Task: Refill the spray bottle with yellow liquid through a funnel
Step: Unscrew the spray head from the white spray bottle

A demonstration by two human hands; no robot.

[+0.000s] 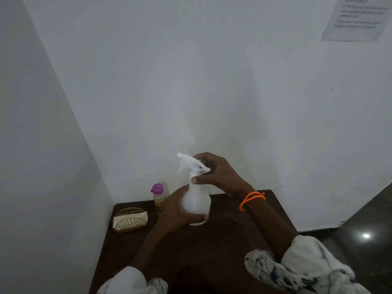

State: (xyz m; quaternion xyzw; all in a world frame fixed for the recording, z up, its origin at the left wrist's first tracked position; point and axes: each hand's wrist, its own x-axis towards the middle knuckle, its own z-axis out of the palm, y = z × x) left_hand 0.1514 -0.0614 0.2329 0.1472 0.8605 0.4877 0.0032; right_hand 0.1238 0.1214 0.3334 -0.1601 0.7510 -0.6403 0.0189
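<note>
A white translucent spray bottle is held upright above the dark wooden table. My left hand wraps around its round body from the left. My right hand grips the neck just under the white trigger head, thumb on the collar. The trigger head sits on the bottle. Behind it on the left, near the wall, stands a small clear bottle of yellow liquid with a purple cap. No funnel is in view.
A gold wire holder with a folded cloth sits at the table's back left corner. White walls close the table in on the left and behind. A printed sheet hangs on the wall at upper right. Dark floor lies to the right.
</note>
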